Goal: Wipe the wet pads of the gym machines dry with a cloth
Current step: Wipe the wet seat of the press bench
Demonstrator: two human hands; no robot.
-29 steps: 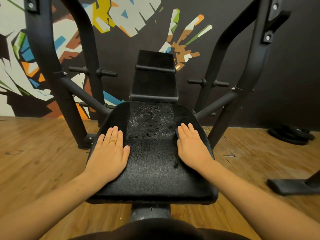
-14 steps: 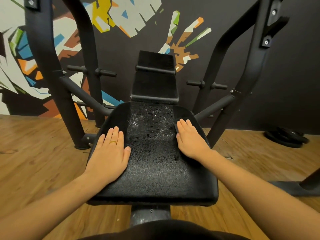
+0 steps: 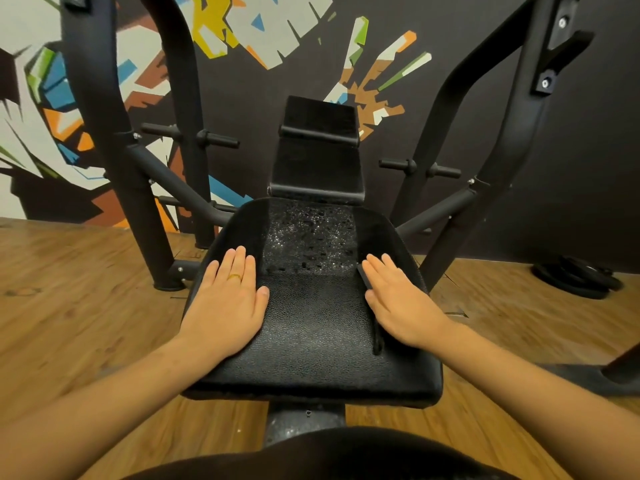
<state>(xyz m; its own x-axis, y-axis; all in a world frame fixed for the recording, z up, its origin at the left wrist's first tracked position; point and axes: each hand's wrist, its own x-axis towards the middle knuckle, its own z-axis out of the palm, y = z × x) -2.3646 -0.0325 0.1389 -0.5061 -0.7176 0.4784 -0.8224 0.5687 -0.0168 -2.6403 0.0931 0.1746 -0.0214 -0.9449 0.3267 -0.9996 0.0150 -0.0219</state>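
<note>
Fingers [image 3: 239, 268] flat on wet seat pad [image 3: 313, 327]; wooden floor [image 3: 86, 306], mural wall [image 3: 277, 32].

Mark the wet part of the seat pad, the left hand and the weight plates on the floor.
seat pad [image 3: 308, 240]: head view, on its droplet-covered rear middle.
left hand [image 3: 225, 304]: head view, on the back of the hand.
weight plates [image 3: 575, 279]: head view, on the top plate of the stack.

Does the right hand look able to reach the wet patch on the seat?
Likely yes: the right hand lies flat on the seat beside the wet patch, nothing between them.
</note>
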